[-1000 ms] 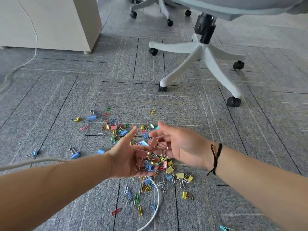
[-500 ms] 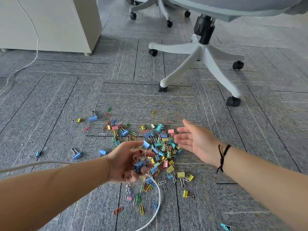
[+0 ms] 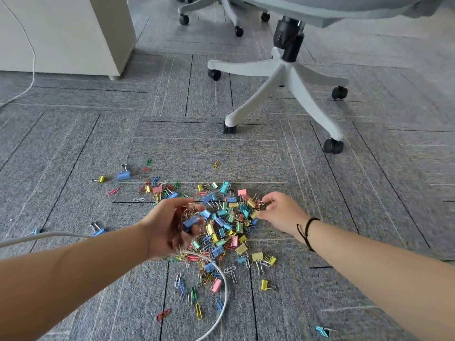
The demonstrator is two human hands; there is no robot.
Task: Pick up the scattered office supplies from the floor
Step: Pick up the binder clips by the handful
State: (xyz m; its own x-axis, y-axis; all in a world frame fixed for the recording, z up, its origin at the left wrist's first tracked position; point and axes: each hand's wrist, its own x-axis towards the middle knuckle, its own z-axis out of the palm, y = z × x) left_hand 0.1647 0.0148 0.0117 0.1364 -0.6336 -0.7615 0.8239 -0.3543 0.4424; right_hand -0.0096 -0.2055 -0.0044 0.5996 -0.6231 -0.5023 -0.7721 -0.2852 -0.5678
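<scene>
A heap of coloured binder clips and paper clips (image 3: pixel 226 217) lies on the grey carpet in the middle of the view. My left hand (image 3: pixel 170 227) hovers palm up over the heap's left edge, cupped around a blue binder clip (image 3: pixel 190 222) and a few paper clips. My right hand (image 3: pixel 280 214) reaches down at the heap's right edge, its fingertips pinching among the clips there. Stray clips lie apart: a blue binder clip (image 3: pixel 123 174) and a yellow one (image 3: pixel 101 179) at the far left, a red paper clip (image 3: pixel 163 315) near me.
A white cable (image 3: pixel 221 306) curls across the carpet under my left arm and through the heap's near side. An office chair base (image 3: pixel 285 72) on castors stands behind the heap. A white cabinet (image 3: pixel 73 33) fills the far left corner. A teal clip (image 3: pixel 322 331) lies at lower right.
My right hand left my left palm, swung right and dropped onto the heap's right edge. My left hand tilted and closed more; most clips it held are gone from the palm.
</scene>
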